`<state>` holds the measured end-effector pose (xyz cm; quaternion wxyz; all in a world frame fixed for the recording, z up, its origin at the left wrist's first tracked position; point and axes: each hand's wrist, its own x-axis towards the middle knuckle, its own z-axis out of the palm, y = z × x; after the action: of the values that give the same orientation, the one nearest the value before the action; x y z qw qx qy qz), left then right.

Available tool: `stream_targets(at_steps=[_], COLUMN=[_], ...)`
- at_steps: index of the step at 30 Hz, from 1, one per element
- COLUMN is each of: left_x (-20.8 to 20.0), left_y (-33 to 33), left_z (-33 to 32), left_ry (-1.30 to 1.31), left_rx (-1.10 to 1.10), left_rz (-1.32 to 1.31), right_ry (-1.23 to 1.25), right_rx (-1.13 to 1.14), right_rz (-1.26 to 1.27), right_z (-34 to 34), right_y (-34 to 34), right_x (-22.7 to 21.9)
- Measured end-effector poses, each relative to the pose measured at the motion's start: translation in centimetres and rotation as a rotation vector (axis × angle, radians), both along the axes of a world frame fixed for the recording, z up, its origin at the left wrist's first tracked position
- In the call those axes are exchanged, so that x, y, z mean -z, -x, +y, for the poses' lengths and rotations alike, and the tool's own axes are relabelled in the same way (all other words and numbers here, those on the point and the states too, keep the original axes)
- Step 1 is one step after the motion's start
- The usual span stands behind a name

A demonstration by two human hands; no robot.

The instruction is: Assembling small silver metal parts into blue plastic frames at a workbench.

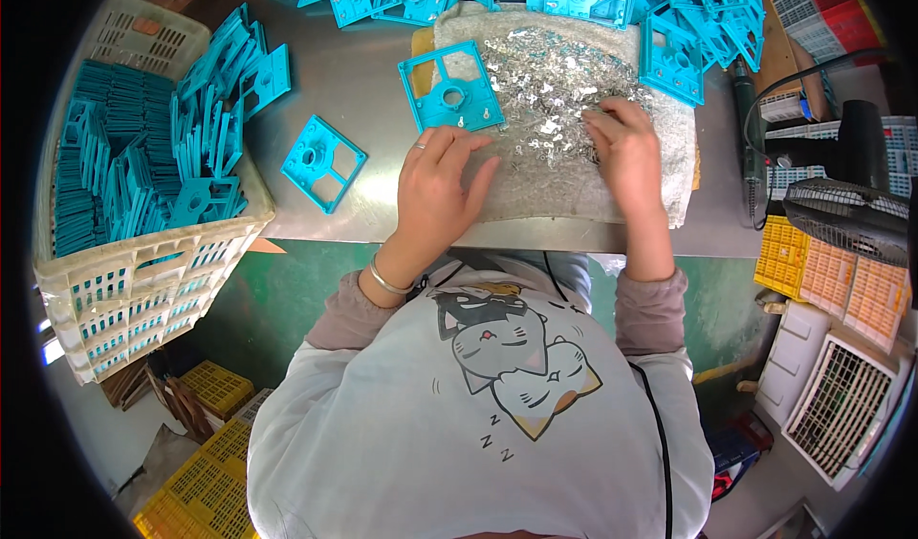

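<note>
Left hand (435, 183) is curving half-open by the plate (470, 101), upper centre; right hand (626, 154) is nearly closing among bits (548, 127), catch unclear. Plate's looking light, stiff, edge-grippable; bits are looking slippery.

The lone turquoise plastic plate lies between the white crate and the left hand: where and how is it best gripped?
Pinch the turquoise plastic plate by its right-hand rim, probably best with the left hand coming from the right: an opening just inside that rim gives purchase, and the white crate stands on the other side.
</note>
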<state>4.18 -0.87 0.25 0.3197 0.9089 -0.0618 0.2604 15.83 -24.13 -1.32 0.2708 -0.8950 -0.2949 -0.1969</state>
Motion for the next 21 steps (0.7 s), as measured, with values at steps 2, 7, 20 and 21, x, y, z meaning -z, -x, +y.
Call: stream_targets(at_steps=[2,7,20,21], left_x=[-0.1,-0.3,1.3,1.3], left_y=[0.1,-1.0,-7.5,-7.7], left_z=[0.0,-0.9,-5.1,-5.2], left_ry=[0.001,-0.001,-0.246,-0.281], left_rx=[-0.007,0.025,0.264,0.270], left_rz=[0.015,-0.002,-0.055,-0.038], right_ry=[-0.041,-0.129,-0.099,-0.073], right_rx=[0.044,0.097,0.199,0.191], right_rz=[0.075,0.119,0.189,0.157], right_z=[-1.0,-2.6,-3.5,-3.3], right_y=[-0.4,-0.8,-0.5,-0.4], right_x=[-0.2,-1.4,-2.3,-2.4])
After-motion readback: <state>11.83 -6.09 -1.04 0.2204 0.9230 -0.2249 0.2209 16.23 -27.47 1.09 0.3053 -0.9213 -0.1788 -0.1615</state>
